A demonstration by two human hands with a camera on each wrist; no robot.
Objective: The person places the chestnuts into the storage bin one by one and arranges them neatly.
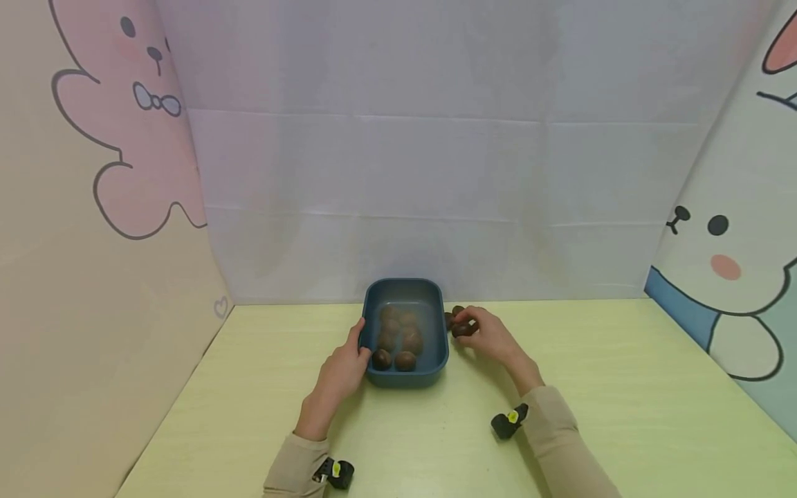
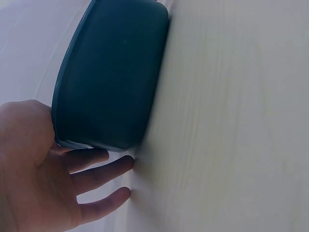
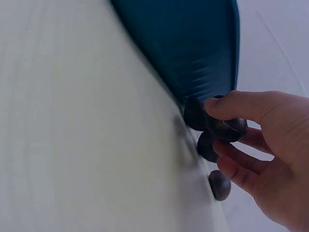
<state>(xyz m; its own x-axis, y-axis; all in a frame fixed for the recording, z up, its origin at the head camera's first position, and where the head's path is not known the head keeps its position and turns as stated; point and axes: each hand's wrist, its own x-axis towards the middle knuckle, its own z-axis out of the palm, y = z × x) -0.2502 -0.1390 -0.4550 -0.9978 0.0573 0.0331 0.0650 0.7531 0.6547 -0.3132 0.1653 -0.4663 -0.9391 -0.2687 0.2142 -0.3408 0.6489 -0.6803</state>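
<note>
A deep blue plastic box stands on the table with several round, dark brown chestnuts inside. My left hand holds its left side at the rim; in the left wrist view some fingers spread below the box's wall. To the right of the box, my right hand pinches a chestnut between thumb and fingers. Close around those fingertips lie more chestnuts, one against the box and another chestnut farther off by the lower fingers.
The pale yellow table ends at a white sheet behind the box. Side panels with cartoon animals stand at left and right. A black camera is strapped on the right wrist, and another camera on the left.
</note>
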